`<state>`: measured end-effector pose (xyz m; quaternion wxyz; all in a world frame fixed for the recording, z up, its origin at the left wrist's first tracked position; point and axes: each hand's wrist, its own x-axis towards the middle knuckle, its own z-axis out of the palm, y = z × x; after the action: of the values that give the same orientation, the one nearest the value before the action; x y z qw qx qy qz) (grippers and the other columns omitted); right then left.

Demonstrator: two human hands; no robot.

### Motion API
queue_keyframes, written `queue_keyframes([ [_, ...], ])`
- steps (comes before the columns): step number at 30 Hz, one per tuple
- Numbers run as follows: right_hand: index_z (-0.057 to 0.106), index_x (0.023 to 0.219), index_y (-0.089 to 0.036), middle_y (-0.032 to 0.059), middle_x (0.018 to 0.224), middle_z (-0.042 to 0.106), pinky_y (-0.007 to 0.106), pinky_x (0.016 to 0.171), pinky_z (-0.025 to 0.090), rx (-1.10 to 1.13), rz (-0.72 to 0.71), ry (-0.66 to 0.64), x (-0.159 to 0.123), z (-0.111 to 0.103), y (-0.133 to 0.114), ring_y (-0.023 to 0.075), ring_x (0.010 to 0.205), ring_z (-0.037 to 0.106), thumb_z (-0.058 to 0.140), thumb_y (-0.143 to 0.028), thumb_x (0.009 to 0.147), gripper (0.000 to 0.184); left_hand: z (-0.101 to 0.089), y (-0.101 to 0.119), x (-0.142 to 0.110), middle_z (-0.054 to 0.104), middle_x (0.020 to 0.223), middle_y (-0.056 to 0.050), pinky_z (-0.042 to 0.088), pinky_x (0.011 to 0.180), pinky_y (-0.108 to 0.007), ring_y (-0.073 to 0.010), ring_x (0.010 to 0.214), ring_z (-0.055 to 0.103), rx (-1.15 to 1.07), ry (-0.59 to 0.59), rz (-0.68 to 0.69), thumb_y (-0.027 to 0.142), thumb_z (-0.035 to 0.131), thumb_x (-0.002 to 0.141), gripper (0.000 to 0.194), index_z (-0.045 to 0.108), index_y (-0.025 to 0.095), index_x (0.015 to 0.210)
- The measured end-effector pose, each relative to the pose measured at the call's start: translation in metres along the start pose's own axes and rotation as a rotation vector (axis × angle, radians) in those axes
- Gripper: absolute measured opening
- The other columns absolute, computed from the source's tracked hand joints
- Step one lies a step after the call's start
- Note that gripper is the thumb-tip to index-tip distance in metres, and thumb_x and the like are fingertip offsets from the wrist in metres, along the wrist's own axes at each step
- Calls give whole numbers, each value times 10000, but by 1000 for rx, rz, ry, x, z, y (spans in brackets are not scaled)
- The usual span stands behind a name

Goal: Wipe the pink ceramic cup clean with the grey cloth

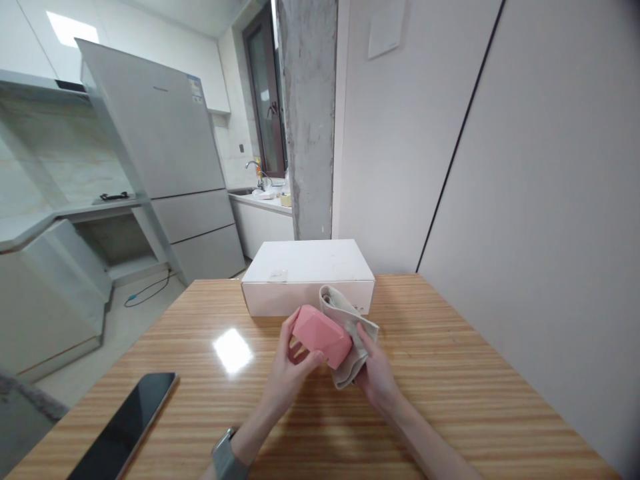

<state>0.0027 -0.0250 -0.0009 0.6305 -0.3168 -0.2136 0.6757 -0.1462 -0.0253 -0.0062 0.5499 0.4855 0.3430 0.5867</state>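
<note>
My left hand (289, 367) grips a small pink faceted case (320, 335) from its left side, with fingers curled round it, a little above the wooden table (450, 373). My right hand (376, 373) holds a beige cloth (347, 320) pressed against the case's right side. The cloth hangs over my right fingers and rises behind the case. A grey watch (227, 457) sits on my left wrist.
A white flat box (307, 273) lies on the table just beyond my hands. A dark phone (125, 427) lies face up at the table's near left. A white wall is close on the right. A fridge (165, 153) and kitchen counters stand to the left.
</note>
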Motion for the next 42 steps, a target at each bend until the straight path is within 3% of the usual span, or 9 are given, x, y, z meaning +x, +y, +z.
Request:
queue_keyframes([
  [4,737,950,-176,38,870,781,263,713,550,-25,41,-39,-4,3,4,201,781,712,765,-463,689,389,2,3,-1,549,1266,-92,532,797,-309,-232,1027,600,-32,2,-1,285,798,627,848,359,282,1352],
  [9,745,902,-153,50,818,781,242,656,543,4,92,-12,-6,4,6,187,708,709,793,-454,659,389,1,11,-4,536,1280,-96,531,851,-345,-258,1097,570,83,-36,36,233,786,634,846,360,284,1364],
  [15,741,927,-175,83,912,776,374,797,549,-9,74,-24,-6,6,3,288,921,703,744,-482,701,381,-1,15,-8,356,1425,-71,502,915,-360,-295,1286,415,390,28,256,189,775,588,815,434,324,1316],
  [18,741,933,-188,85,952,771,429,872,534,21,9,30,-1,5,2,307,1003,681,727,-512,699,399,-2,10,-6,463,1313,-71,535,796,-333,-248,1080,569,193,56,128,249,784,573,850,353,325,1302],
  [21,736,979,-197,72,993,763,442,937,504,-18,-57,38,2,0,5,301,1086,645,721,-546,692,452,-3,3,-2,564,1159,-56,518,611,-256,-178,825,613,-59,23,-104,403,736,641,673,409,283,1217],
  [26,741,999,-244,35,1178,701,371,1100,334,-210,-151,-53,0,-9,16,247,1247,521,797,-477,655,419,0,0,-1,621,997,-48,490,565,-225,-161,769,606,-296,-51,-323,587,558,800,546,485,245,1220],
  [31,733,1018,-215,63,1054,746,407,985,439,-213,3,-122,-1,-5,12,269,1081,630,752,-575,663,506,-2,3,-3,586,1154,-70,506,565,-229,-151,768,598,-108,-68,-178,502,692,737,559,484,261,1197],
  [35,744,962,-184,79,923,770,387,875,506,-174,129,-157,-3,0,2,279,981,673,730,-612,663,522,-4,1,-7,569,1236,-92,544,667,-274,-244,985,600,46,-114,-5,377,796,642,722,454,278,1271],
  [42,748,937,-182,76,903,773,389,846,533,-169,163,-182,-7,3,-4,288,965,683,727,-588,681,481,4,2,-9,577,1244,-89,532,641,-248,-225,949,620,20,-31,-56,421,751,682,646,469,275,1244],
])
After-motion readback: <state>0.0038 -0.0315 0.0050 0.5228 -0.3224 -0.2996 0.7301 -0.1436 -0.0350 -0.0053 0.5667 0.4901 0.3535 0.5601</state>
